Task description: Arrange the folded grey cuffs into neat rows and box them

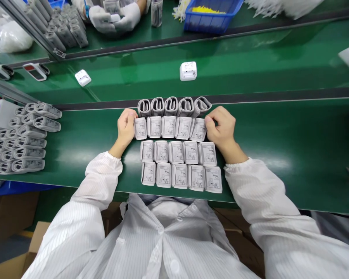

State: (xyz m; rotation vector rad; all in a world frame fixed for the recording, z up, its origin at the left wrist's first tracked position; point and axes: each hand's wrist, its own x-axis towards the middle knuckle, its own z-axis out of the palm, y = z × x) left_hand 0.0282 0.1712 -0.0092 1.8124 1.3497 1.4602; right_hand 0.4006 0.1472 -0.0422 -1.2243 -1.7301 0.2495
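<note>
Several rolled grey cuffs with printed drawings lie in rows on the green bench in front of me. The back row of cuffs (171,106) shows its coiled ends, and the row just in front of it (168,127) lies print side up. My left hand (126,124), fingers curled, presses on the left end of these rows. At their right end my right hand (221,124) is closed, thumb and fingers against the last cuff. Two nearer rows of cuffs (176,152) lie print up between my forearms, touched by neither hand.
More rolled cuffs (29,142) are stacked at the left. Across the conveyor belt (139,77), which carries white plastic parts (188,71), a co-worker's gloved hands (113,21) hold a piece. A blue bin (213,17) of yellow bits stands at the back.
</note>
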